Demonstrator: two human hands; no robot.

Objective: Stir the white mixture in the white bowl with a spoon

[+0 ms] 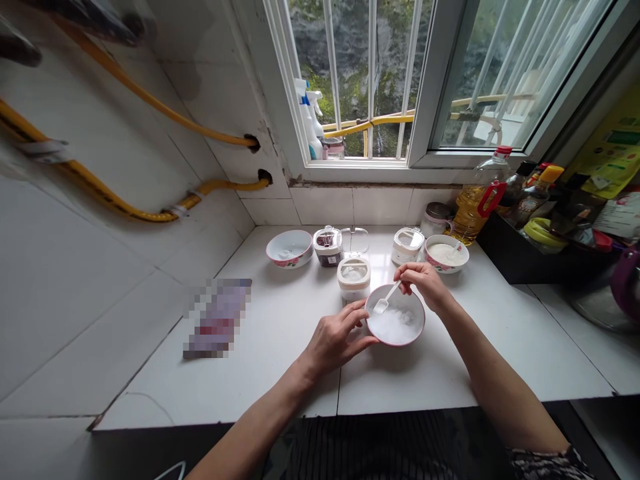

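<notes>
A pink-rimmed bowl (399, 340) holding a white grainy substance (397, 323) sits on the white tiled counter. My left hand (336, 337) grips the bowl's left side, thumb low and fingers at the rim. Over the bowl, my right hand (423, 283) pinches the handle of a small white spoon (382, 306). The spoon's head is inside the bowl, near its left side; whether it touches the white substance I cannot tell. Just behind my left hand stands a white-lidded jar (354, 280) with pale contents.
Behind are a flowered bowl (290, 261), a jar with dark contents (328, 248), another white jar (407, 247) and a bowl of pale grains (447, 255). At right, an oil bottle (467, 210) stands beside a black box (505, 257) of bottles. A pixelated object (217, 320) lies left.
</notes>
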